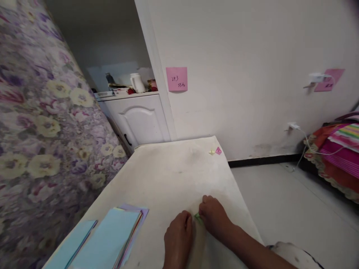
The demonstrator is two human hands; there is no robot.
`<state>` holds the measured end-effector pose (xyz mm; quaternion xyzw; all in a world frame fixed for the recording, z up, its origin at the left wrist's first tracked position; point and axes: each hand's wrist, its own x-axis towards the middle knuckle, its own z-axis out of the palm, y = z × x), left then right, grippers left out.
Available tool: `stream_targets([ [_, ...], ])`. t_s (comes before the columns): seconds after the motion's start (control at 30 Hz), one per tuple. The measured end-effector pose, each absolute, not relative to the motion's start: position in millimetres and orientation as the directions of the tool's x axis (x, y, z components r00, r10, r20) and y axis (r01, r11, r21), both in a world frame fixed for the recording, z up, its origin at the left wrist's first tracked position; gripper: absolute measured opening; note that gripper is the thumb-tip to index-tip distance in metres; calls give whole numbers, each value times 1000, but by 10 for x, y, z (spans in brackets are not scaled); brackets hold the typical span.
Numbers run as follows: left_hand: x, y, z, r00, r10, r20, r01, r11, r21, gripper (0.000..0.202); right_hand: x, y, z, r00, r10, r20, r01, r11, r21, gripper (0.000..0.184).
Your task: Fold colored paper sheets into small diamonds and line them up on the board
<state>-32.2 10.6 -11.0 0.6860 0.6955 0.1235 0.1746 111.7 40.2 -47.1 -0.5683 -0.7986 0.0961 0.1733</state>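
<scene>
Near the front of the cream-covered table (168,175), a small piece of green paper (198,216) shows between my two hands, at the fingers of my right hand (213,215). That hand is closed on the paper, its fingertips pressed together. Just left of it, my left hand (178,236) is closed too, fingers curled down against the tabletop; what it holds, if anything, is hidden. At the far right corner lie a small pink folded paper (218,150) and a pale yellow folded paper (211,152), side by side.
Left of my hands lie a stack of coloured paper sheets (109,235) with light blue on top and a second blue stack (74,243). A floral curtain (50,149) hangs along the left. Behind the table stand a white cabinet (137,119) and a wall with a pink note (176,79).
</scene>
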Motion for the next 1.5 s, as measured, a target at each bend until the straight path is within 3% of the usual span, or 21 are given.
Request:
stream_targets([
  [0.43,-311,116,-133,17,997,-74,893,18,449,24,1350,539,-331,-225,955,192,910,276,-310,13],
  [0.73,-245,106,-140,54,996,-72,889,-15,458,22,1389,551,-311,-338,928,159,881,371,-293,14],
  [0.93,-212,101,-179,92,993,-70,856,-43,515,19,1518,517,-241,-377,911,170,839,413,-355,22],
  [1.1,-180,93,-208,145,989,20,785,-127,607,24,1732,525,-178,-233,946,225,834,313,-454,23],
  [1.5,-69,157,-266,245,964,107,835,-266,481,21,1830,456,-85,-154,954,258,788,276,-550,17],
])
